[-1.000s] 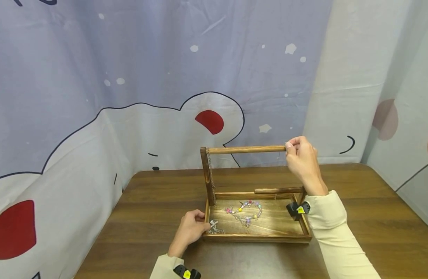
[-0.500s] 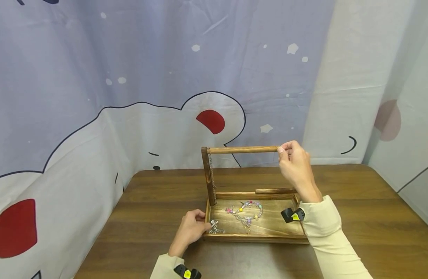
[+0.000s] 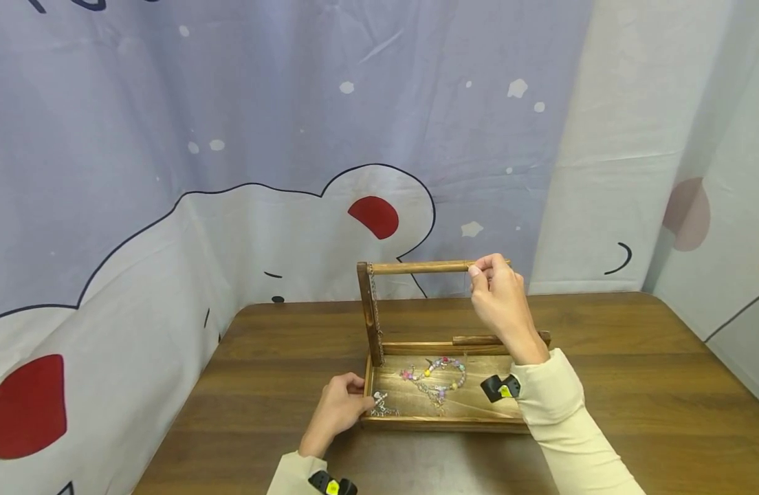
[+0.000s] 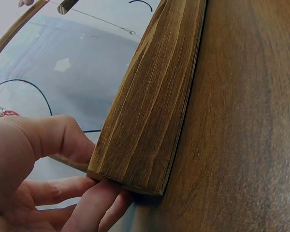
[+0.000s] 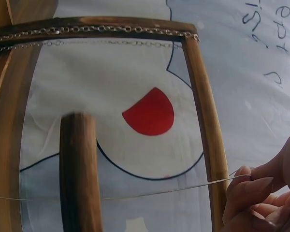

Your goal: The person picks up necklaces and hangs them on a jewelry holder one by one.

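Observation:
A wooden jewelry stand has a tray [image 3: 441, 424], a left post [image 3: 369, 313] and a long upper bar [image 3: 423, 267]. My left hand [image 3: 339, 405] grips the tray's left end, thumb over the rim and fingers below it, around the tray wall [image 4: 140, 111]. At the upper bar, my right hand [image 3: 500, 302] pinches a thin necklace chain [image 5: 154, 193] between thumb and finger. That chain passes over the bar and hangs down. Inside the tray lie a colourful beaded bracelet [image 3: 461, 375] and a small heap of silver jewelry [image 3: 382, 405].
A silver chain [image 5: 96, 29] hangs along the left post. A shorter wooden bar [image 3: 478, 339] stands low near the tray's back right. The stand rests on a brown wooden table [image 3: 280, 344] with a printed curtain [image 3: 262, 103] behind it.
My right hand has moved left along the upper bar with the thin necklace chain, uncovering the bar's right end. The left hand stays on the tray's end.

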`<state>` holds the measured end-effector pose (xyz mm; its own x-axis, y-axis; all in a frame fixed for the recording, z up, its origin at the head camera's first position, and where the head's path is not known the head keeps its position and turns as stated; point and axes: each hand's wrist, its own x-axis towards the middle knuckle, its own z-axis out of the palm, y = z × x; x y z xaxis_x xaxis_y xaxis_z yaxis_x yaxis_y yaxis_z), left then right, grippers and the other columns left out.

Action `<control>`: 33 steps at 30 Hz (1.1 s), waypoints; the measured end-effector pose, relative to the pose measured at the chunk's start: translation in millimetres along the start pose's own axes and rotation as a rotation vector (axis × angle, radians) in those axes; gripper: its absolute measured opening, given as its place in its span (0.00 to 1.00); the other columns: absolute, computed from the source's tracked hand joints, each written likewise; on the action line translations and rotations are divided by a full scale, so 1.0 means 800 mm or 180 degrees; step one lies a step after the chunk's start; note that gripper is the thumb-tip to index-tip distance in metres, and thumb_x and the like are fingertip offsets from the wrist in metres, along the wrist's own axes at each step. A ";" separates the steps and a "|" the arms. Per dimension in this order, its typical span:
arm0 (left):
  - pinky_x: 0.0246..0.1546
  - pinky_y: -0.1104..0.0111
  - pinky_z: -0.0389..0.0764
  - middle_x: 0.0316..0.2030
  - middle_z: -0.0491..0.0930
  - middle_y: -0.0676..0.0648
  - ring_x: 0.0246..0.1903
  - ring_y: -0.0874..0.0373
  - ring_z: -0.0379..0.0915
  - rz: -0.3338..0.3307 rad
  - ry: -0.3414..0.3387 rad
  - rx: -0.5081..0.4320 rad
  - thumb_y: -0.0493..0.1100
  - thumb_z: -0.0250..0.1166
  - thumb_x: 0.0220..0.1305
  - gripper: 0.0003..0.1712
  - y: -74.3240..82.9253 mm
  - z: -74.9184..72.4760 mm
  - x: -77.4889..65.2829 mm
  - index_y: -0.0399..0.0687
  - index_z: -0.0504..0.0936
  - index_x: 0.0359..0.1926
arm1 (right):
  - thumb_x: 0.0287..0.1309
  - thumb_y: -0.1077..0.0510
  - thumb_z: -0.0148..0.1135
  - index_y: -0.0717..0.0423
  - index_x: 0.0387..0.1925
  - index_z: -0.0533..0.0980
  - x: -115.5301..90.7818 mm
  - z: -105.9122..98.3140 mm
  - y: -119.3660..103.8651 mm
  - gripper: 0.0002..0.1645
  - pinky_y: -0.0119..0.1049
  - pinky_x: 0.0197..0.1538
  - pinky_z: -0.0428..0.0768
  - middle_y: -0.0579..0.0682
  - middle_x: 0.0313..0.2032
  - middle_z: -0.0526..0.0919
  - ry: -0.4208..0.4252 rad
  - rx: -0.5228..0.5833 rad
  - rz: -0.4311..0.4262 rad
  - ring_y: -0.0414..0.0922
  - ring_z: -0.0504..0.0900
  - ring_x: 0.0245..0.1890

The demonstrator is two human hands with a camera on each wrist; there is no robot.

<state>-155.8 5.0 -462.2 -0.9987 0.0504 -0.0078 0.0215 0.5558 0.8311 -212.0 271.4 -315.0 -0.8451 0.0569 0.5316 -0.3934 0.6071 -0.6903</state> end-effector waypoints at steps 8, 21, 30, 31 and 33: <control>0.28 0.67 0.78 0.31 0.80 0.42 0.31 0.56 0.79 0.0040 -0.0030 -0.0051 0.35 0.66 0.45 0.16 0.002 0.000 -0.002 0.32 0.77 0.37 | 0.63 0.59 0.49 0.59 0.35 0.70 0.000 0.018 -0.014 0.06 0.37 0.25 0.69 0.51 0.22 0.77 -0.0100 0.0126 -0.0041 0.44 0.72 0.19; 0.30 0.66 0.78 0.33 0.81 0.40 0.32 0.54 0.80 0.0034 -0.0071 -0.0062 0.35 0.66 0.45 0.17 0.002 -0.001 -0.002 0.31 0.77 0.38 | 0.63 0.58 0.50 0.56 0.35 0.70 -0.003 0.052 -0.041 0.05 0.37 0.25 0.69 0.48 0.21 0.76 -0.0269 0.0198 -0.0109 0.42 0.71 0.19; 0.31 0.65 0.78 0.32 0.81 0.42 0.32 0.55 0.80 0.0032 -0.0058 -0.0039 0.35 0.66 0.45 0.17 0.000 0.000 -0.001 0.31 0.77 0.38 | 0.62 0.59 0.50 0.56 0.33 0.70 -0.003 0.073 -0.050 0.05 0.37 0.26 0.70 0.47 0.20 0.75 -0.0231 0.0206 -0.0212 0.42 0.72 0.18; 0.30 0.65 0.78 0.32 0.81 0.42 0.32 0.55 0.79 0.0027 -0.0055 -0.0035 0.35 0.66 0.45 0.16 0.000 0.000 -0.001 0.31 0.77 0.38 | 0.62 0.59 0.50 0.56 0.33 0.70 -0.003 0.075 -0.050 0.05 0.36 0.26 0.70 0.47 0.20 0.75 -0.0236 0.0210 -0.0222 0.42 0.72 0.18; 0.30 0.66 0.78 0.31 0.81 0.43 0.31 0.56 0.79 0.0028 -0.0047 -0.0038 0.35 0.66 0.45 0.16 0.000 0.000 -0.001 0.31 0.77 0.38 | 0.62 0.59 0.50 0.56 0.33 0.70 -0.003 0.078 -0.052 0.05 0.36 0.26 0.70 0.47 0.20 0.75 -0.0238 0.0213 -0.0243 0.42 0.72 0.18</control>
<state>-155.0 5.2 -462.3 -0.9977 0.0674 -0.0087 0.0295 0.5454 0.8377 -216.1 196.6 -318.5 -0.8355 -0.0483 0.5474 -0.4787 0.5531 -0.6818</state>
